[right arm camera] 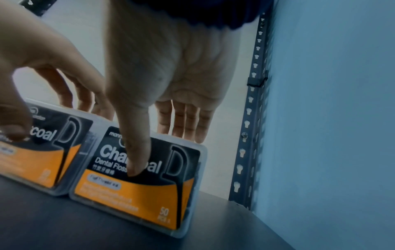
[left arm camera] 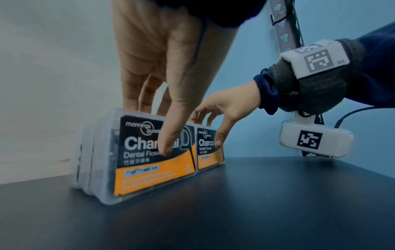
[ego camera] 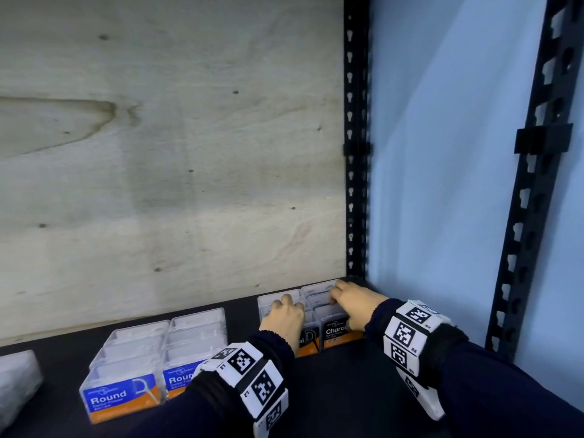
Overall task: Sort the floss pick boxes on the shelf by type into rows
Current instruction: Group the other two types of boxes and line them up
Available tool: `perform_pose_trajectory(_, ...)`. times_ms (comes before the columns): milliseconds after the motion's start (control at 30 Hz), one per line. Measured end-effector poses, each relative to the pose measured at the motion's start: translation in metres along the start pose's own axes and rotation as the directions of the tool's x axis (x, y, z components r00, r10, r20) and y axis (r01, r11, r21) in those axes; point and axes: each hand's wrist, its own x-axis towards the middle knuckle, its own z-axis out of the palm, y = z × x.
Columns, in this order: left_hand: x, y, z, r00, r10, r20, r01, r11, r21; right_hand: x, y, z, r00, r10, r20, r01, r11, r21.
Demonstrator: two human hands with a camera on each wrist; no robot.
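1. Clear plastic everywhere, and my hands cover plenty of it: my left hand point(ego camera: 282, 317) hides most of the left Charcoal front box point(left arm camera: 153, 157), so from the head view only "al" and the pick drawing show.
2. My right hand point(ego camera: 352, 303) cuts the right Charcoal front box point(right arm camera: 141, 179) label down to "Charc".
3. Far left, a blurred clear packet point(ego camera: 17, 384) runs off the frame; I can't tell what it is.
4. Readable now: "mannings guardian", "Charcoal Dental Flosser", Chinese characters, "50" on the right box; the orange small print is too smeared.
5. Blue labels read "Round" point(ego camera: 121, 396), and "Roun" beside it, my sleeve covering the rest.
6. Count: two Charcoal rows by the right post point(ego camera: 355, 153), three boxes deep each; two Round rows, seemingly three deep, well apart to the left on the dark shelf point(ego camera: 331, 390).
7. Grip check: left thumb on the front label, fingers over the top, grasping that row's front box; right hand clamps its row the same way.
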Motion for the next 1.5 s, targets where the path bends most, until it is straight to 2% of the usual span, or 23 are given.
perform_pose_trajectory(167, 0.004, 0.001, 0.004, 1.0, -0.03, -0.001, 0.03, 1.0, 0.001, 0.005, 0.001, 0.006, 1.0, -0.011, -0.011, 0.011, 1.0, -0.018)
perform_pose_trajectory(333, 0.02, -0.002, 0.008, 0.999, -0.048, 0.003, 0.048, 0.999, 0.018, 0.014, 0.002, 0.012, 0.995, 0.022, 0.094, -0.017, 0.998, -0.053)
perform_pose_trajectory(467, 0.029, -0.006, 0.013, 0.995, -0.068, 0.069, 0.069, 0.997, -0.019, 0.017, 0.002, 0.015, 0.989, 0.028, 0.145, -0.017, 0.996, -0.083)
perform_pose_trajectory(1000, 0.033, -0.004, 0.017, 0.991, -0.081, 0.105, 0.084, 0.996, -0.032, 0.025, 0.005, 0.018, 0.988, 0.002, 0.156, 0.014, 0.995, -0.103)
perform_pose_trajectory(1500, 0.032, -0.001, 0.015, 0.991, -0.102, 0.084, 0.108, 0.991, -0.074, 0.021, 0.015, 0.018, 0.995, -0.025, 0.098, 0.026, 1.0, -0.005)
